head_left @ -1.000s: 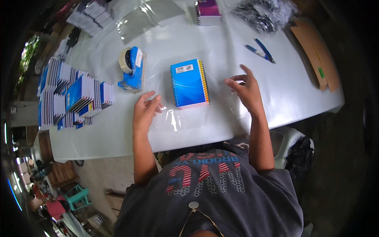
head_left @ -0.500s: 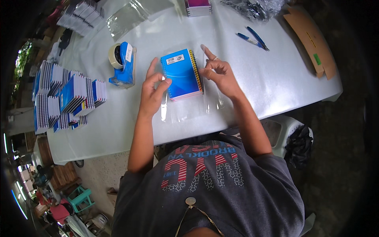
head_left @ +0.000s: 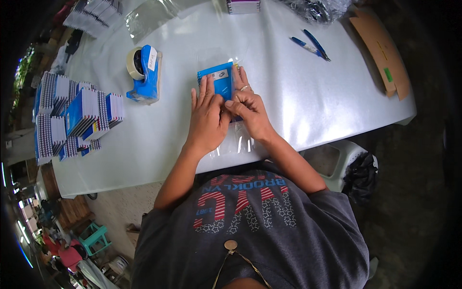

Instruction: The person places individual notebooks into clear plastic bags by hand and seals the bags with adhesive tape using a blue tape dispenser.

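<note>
A small stack of blue spiral-bound notebooks [head_left: 222,89] lies on clear plastic film [head_left: 233,142] in front of me, partly covered by both hands. My left hand [head_left: 208,113] rests on the left part of the top cover, several fingers stretched out over it. At the right edge, my right hand [head_left: 250,108] pinches the film between thumb and bent index finger and holds it over the cover. Two of its other fingers reach up along the coil side. The thumbs are close together near the lower middle of the stack; the lower cover is hidden.
A blue tape dispenser [head_left: 147,77] stands left of the notebooks, and piled notebooks [head_left: 79,115] lie farther left. Blue-handled nippers [head_left: 313,47] and a cardboard piece [head_left: 378,53] are at right. Clear plastic sheets [head_left: 149,21] and a purple notebook stack [head_left: 244,6] lie at the back.
Both hands have come inward from the sides onto the notebooks. The right hand now draws the film over the right edge, and the left hand has flattened onto the cover.
</note>
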The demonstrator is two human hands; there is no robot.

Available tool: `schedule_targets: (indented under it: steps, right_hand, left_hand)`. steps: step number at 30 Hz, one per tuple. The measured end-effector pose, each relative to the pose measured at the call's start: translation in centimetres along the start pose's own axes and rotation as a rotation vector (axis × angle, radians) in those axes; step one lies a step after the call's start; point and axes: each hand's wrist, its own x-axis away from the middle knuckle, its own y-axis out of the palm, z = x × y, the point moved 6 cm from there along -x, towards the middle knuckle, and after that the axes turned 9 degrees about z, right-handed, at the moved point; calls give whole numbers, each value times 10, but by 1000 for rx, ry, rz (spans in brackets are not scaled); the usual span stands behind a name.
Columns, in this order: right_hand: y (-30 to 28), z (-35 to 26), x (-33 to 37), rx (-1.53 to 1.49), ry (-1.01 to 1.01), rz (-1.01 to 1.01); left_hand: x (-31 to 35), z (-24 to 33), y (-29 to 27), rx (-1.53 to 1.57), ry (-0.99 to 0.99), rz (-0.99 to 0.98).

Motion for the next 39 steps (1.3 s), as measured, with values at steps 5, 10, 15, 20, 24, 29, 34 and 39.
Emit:
schedule_targets:
  steps: [5, 10, 15, 20, 24, 29, 34, 39]
  right_hand:
    - [7, -2, 1, 217, -46, -23]
    - [14, -9, -1, 520, -62, -120]
    - [20, -11, 0, 723, -86, -183]
    - [22, -5, 2, 1032, -255, -170]
    - [27, -11, 1, 1064, -240, -238]
    - [25, -14, -1, 1042, -153, -257]
    - [24, -13, 0, 1030, -118, -235]
    - [20, -9, -1, 911, -85, -226]
  left_hand:
    - [0, 3, -5, 129, -57, -100]
    - [4, -5, -3, 403, -140, -184]
    - [5, -11, -7, 841, -174, -138]
    - [-24, -15, -10, 661, -206, -61]
    - [-80, -24, -17, 253, -331, 221]
    - [-117, -59, -42, 167, -459, 397]
    - [-66, -58, -51, -197, 1, 424]
    - [1, -22, -17, -330, -125, 17]
